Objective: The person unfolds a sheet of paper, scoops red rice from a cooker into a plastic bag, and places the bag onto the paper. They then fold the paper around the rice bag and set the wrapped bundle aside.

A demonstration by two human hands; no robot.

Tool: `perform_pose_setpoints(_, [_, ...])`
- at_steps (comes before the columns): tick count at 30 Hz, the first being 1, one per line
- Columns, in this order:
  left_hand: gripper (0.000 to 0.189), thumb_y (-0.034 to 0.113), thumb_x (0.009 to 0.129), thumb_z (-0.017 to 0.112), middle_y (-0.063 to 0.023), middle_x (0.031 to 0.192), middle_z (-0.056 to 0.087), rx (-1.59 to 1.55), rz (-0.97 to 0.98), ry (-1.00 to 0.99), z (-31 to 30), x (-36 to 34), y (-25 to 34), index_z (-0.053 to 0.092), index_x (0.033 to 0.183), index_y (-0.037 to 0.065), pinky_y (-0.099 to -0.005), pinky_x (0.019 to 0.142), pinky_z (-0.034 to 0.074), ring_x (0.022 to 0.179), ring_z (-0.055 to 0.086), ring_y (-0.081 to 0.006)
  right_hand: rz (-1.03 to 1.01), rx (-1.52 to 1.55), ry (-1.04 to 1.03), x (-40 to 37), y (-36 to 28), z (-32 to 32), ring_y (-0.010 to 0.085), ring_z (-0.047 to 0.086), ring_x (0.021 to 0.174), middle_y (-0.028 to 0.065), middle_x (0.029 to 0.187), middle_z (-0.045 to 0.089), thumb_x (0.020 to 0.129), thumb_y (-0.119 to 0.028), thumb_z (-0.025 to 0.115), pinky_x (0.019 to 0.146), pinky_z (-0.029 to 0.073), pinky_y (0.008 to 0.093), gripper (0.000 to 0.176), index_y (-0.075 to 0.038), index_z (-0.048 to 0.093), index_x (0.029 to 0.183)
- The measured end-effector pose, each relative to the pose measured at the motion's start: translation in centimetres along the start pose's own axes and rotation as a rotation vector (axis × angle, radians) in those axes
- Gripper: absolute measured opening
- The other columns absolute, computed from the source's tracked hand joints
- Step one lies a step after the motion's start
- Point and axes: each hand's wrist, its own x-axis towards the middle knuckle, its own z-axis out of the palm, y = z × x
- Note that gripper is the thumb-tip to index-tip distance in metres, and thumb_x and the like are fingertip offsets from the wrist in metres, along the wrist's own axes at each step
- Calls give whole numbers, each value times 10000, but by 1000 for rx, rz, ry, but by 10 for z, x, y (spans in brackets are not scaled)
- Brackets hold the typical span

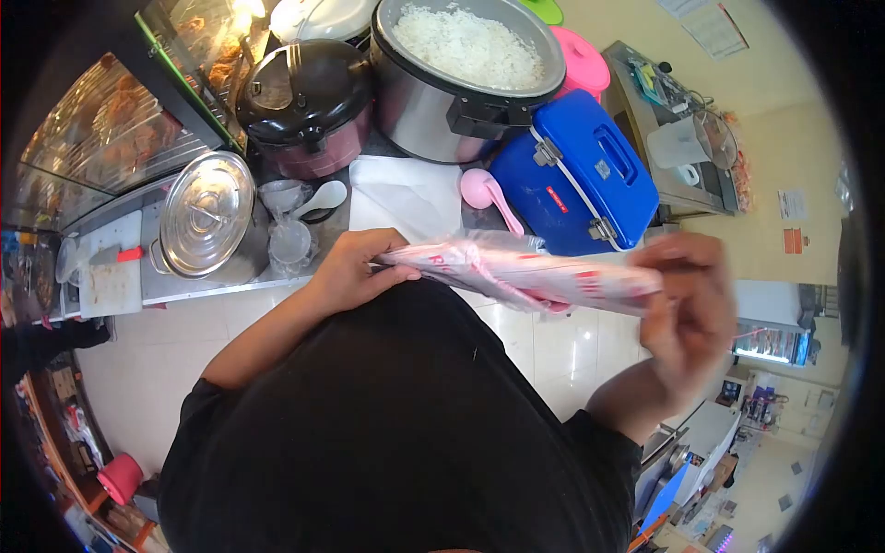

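My left hand (355,267) pinches one end of a long, flat clear-plastic pack with red print (544,272), thumb on top. At the other end my right hand (687,318), smeared by motion, has its fingers closed round the edge. The pack stretches between both hands in front of my chest, above the counter's front edge. Just beyond it a white paper sheet (406,198) lies on the counter, with a pink ladle (479,189) to its right and a white rice scoop (324,198) to its left.
Behind the sheet stand a large rice cooker (415,124) full of white rice and a black-lidded cooker (313,138). A blue cooler box (562,180) sits right. On the left are a lidded steel pot (207,221), a cutting board (112,286) and a glass food case (101,129).
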Motion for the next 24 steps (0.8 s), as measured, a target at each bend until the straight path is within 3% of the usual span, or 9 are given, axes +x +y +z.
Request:
perform_pose_setpoints(1, [206,160,856,798,-117,863,694,-32,3,13,1,4,-2,695,969,21,-322,684,517,735,675,-234,7,-20,130,4,-3,-5,242,648,926,169,976,684,831,-252,708,826,489,339,287,13,629,756])
perform_pose_setpoints(4, [179,132,862,783,-119,855,692,103,86,17,-1,24,-11,695,972,23,-318,709,523,748,676,-243,-18,-172,147,5,13,-74,250,626,1058,197,1145,650,937,-186,632,931,477,387,262,44,623,813])
perform_pose_setpoints(7, [150,100,856,765,-108,879,696,-25,193,97,8,62,-33,691,966,29,-324,734,532,796,681,-265,13,-216,209,2,52,-157,263,610,1132,208,1332,579,1009,-94,533,992,478,408,196,58,607,909])
perform_pose_setpoints(10, [141,50,817,743,-93,924,703,-41,439,66,1,90,-34,695,949,49,-355,774,540,871,685,-283,108,-190,355,-2,53,-183,263,611,1163,206,1352,580,1005,-72,529,996,490,378,164,53,599,924])
perform_pose_setpoints(13, [202,-21,770,732,-79,963,725,203,554,-19,-15,88,-60,709,949,69,-381,830,537,935,687,-265,116,-135,510,-10,52,-180,253,593,1217,204,1373,573,1003,-76,534,992,513,378,168,43,592,900])
perform_pose_setpoints(14, [238,-65,731,695,-78,1003,722,247,475,-91,-16,81,-78,694,923,76,-417,902,510,1010,662,-297,116,-118,535,-12,52,-173,267,602,1215,206,1371,572,1003,-75,534,993,519,391,170,44,588,894])
perform_pose_setpoints(19, [258,-49,732,639,-108,969,684,492,186,-299,-17,26,-200,648,956,79,-457,883,502,980,648,-344,126,-79,550,-14,68,-107,340,664,1150,216,1355,567,999,-71,529,993,538,442,179,46,566,869])
perform_pose_setpoints(24, [263,-36,757,629,-137,973,679,528,-26,-312,-16,0,-206,631,995,76,-474,872,500,989,645,-368,138,21,378,-4,100,-58,355,684,1132,215,1349,563,986,-29,499,966,527,412,154,59,574,884])
